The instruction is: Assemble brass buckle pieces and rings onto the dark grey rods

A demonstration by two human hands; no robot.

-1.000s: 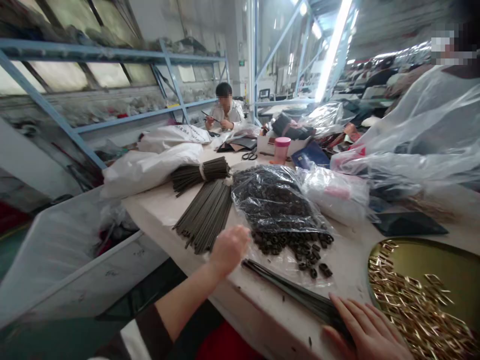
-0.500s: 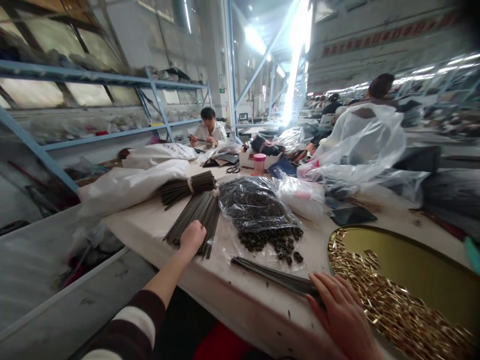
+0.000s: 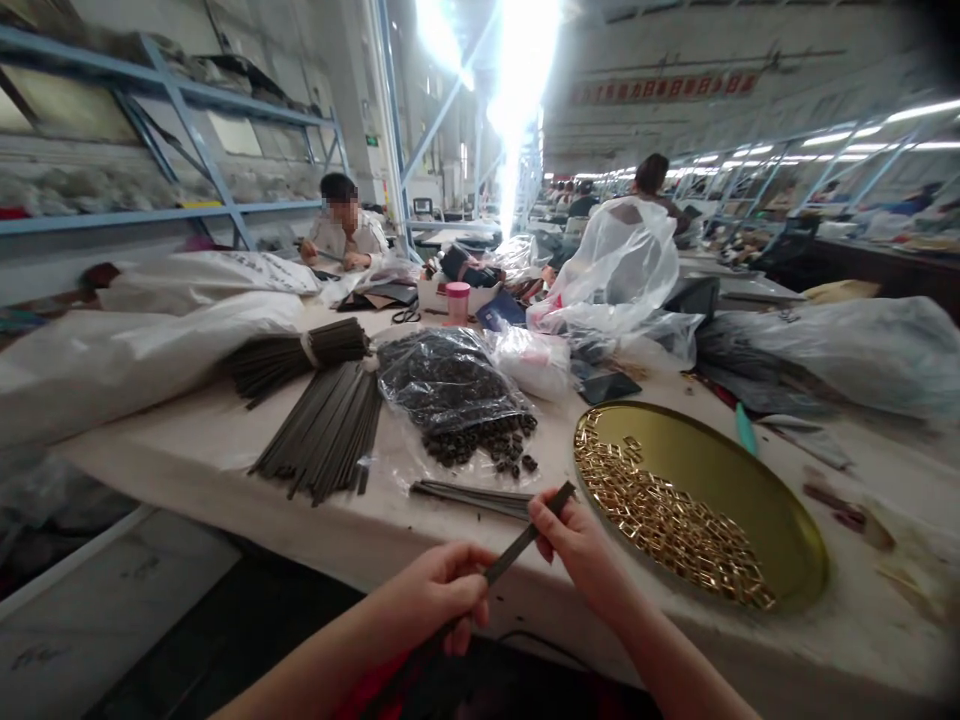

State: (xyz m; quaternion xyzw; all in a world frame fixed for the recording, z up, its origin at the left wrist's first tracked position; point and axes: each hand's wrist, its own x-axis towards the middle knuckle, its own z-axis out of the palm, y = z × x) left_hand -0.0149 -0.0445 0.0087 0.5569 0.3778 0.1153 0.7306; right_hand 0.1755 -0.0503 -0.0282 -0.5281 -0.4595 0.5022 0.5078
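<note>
Strip pile (image 3: 322, 440) lies on the surface (image 3: 187, 450) to my left, with a bag (image 3: 450, 385) of dark bits beside it. Left hand (image 3: 442, 592) is closed around the low end of one strip (image 3: 514, 550), held in the air off the surface edge and slanting up-right. Right hand (image 3: 574, 540) pinches the top end between thumb and fingers. Best to grip near the ends, no twist, light tension. Tray (image 3: 750, 480) of gold clips (image 3: 660, 520) sits just right.

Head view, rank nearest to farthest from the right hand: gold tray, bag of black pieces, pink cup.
1. Gold tray: just to the right of the right hand, which pinches a dark strip.
2. Bag of black pieces: ahead and to the left, mid-table.
3. Pink cup: far back, behind the bag.
</note>
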